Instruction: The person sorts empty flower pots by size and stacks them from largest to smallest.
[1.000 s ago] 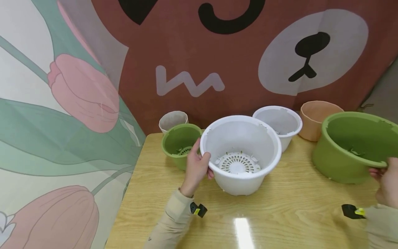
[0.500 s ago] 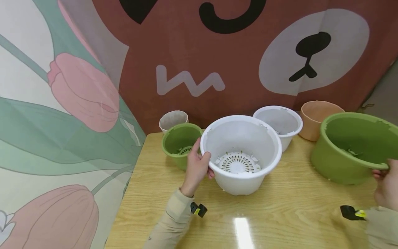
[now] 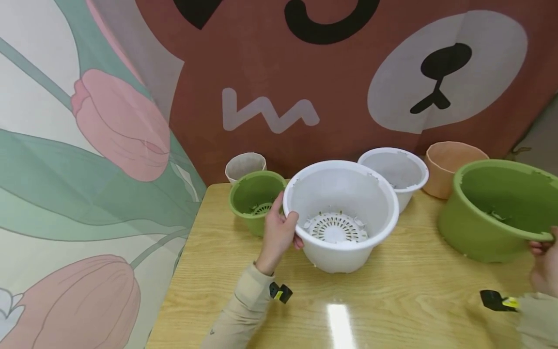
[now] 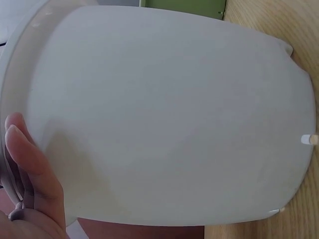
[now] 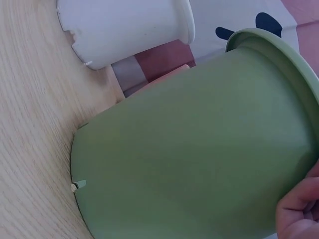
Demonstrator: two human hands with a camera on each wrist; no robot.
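Observation:
In the head view a large white plastic flowerpot [image 3: 337,257] stands mid-table, its slotted bottom visible inside. My left hand [image 3: 279,235] grips its rim on the left side, thumb over the edge and fingers beneath, as the left wrist view also shows with the hand [image 4: 35,184] at the lip. A large green flowerpot [image 3: 479,228] is at the right, partly cut off by the frame. My right hand [image 3: 546,264] pinches the near rim of that pot; in the right wrist view the fingers [image 5: 299,204] curl at the green rim.
Behind stand a small green pot [image 3: 248,218], a small off-white pot [image 3: 237,169], a medium white pot [image 3: 403,198] and a peach pot [image 3: 436,177]. The wooden table [image 3: 392,305] meets a printed cloth backdrop [image 3: 340,92] at its far edge.
The head view has shifted slightly, so everything appears a little to the right. Both hands keep their holds on the rims, and the pots stay in nearly the same places.

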